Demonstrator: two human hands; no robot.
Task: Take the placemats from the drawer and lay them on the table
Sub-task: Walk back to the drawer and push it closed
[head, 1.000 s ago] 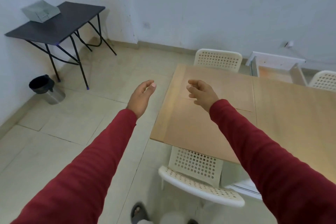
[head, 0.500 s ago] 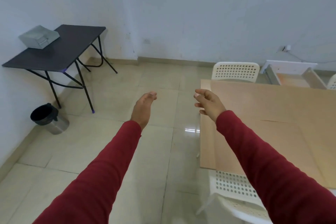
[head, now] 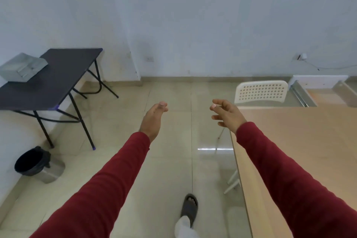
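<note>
Both arms in red sleeves reach out ahead over the tiled floor. The left hand (head: 154,117) is loosely open, fingers together and thumb on top, holding nothing. The right hand (head: 227,114) is open too, fingers curled and spread, empty, just beside the near corner of the wooden table (head: 301,152). No placemats are in sight. Past the table's far edge an open drawer (head: 316,92) stands against the wall, with a white perforated chair (head: 260,92) just beside it. Off to the left, a black folding table (head: 52,77) carries a grey box (head: 21,67), and a bin (head: 36,164) sits near its legs. One sandalled foot (head: 190,206) steps forward.
</note>
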